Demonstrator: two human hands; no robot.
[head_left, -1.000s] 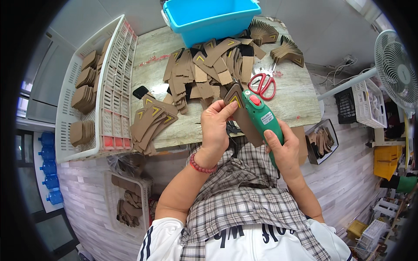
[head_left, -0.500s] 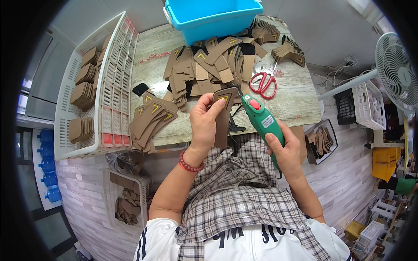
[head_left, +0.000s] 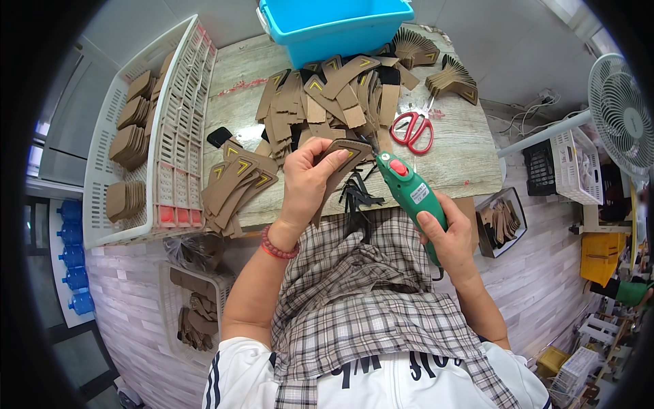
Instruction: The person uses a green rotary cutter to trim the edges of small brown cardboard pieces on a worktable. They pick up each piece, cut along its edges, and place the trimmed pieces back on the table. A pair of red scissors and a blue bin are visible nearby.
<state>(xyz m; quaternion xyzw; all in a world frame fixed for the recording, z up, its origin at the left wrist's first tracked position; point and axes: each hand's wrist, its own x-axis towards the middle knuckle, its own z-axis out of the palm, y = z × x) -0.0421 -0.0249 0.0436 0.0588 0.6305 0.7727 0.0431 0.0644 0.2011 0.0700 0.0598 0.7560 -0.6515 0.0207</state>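
Observation:
My left hand [head_left: 310,178] pinches a brown, strap-shaped fabric piece [head_left: 344,155] with a yellow chevron and a rounded, stitched end. In my right hand [head_left: 446,228] is a green electric cutter [head_left: 413,193] with a red switch. The cutter's narrow dark tip is close to the rounded end of the piece; whether they touch, I cannot tell. Thin black trimmings [head_left: 359,195] hang at the table edge below. Many similar brown pieces [head_left: 327,92] lie heaped beyond my hands. Another small pile [head_left: 238,180] sits left of my left hand. Red-handled scissors [head_left: 412,133] rest to the right.
A blue bin [head_left: 334,34] stands on the far side of the table [head_left: 235,68]. Stacked brown pieces fill part of a white crate [head_left: 174,136] on the left. Fanned stacks [head_left: 453,80] lie at the far right. Below stand a white basket [head_left: 170,313] and a box [head_left: 503,218]; a fan [head_left: 616,109] is at right.
My left hand has moved slightly left, tilting the brown piece so its lower end swings left. More black trimmings now show beneath it. The cutter has barely moved.

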